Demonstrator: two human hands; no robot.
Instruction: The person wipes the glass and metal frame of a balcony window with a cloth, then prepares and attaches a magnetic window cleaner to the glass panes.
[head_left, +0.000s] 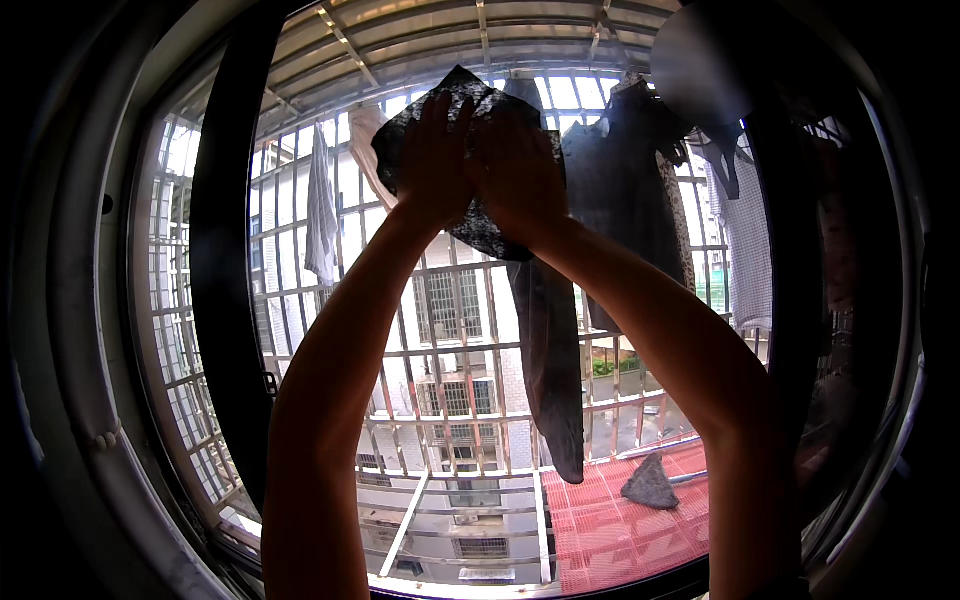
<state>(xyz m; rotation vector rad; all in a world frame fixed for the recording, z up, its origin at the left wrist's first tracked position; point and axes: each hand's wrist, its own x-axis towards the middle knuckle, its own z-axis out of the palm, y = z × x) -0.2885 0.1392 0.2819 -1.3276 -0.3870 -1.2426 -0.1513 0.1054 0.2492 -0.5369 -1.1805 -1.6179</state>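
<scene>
My left hand (437, 165) lies flat against a dark cloth (480, 229), its fingers pointing up. Right beside it, my right hand (523, 180) presses the same cloth, with its fingers in deep shadow. Between them they hold the cloth spread on the window glass (457, 300), in the upper middle of the view. Light shows through the weave in patches. Both bare forearms reach up from the bottom of the picture.
Dark frame posts (225, 225) border the pane. Beyond the glass, dark clothes (622, 195) and a grey checked cloth (322, 210) hang before metal security bars (450, 350). A flat mop head (651, 482) rests on a red mesh mat (615, 532).
</scene>
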